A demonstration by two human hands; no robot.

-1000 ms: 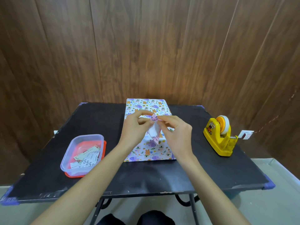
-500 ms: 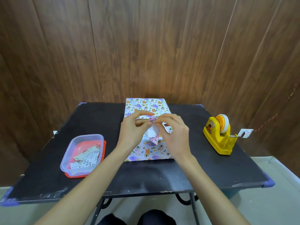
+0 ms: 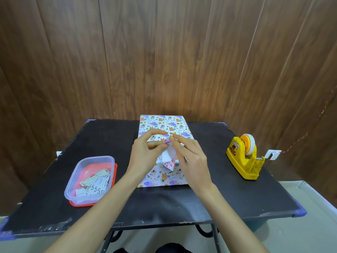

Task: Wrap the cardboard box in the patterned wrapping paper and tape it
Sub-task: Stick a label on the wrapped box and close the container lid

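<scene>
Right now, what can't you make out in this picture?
Head view only:
wrapped box: its middle, and any tape there, hidden behind both hands.
card: the left hand pinches it; its print is too small to read.
right hand: thumb hidden behind its own fingers, so its grip on the card is unclear.
slips in the clear container: mostly too small to read.

We see the black tabletop (image 3: 182,203) bearing a paper-wrapped box (image 3: 160,125) at its far edge, a clear container (image 3: 73,187) on a red lid (image 3: 80,204) near its left edge, and a yellow tape dispenser (image 3: 242,161) near its right edge.
</scene>
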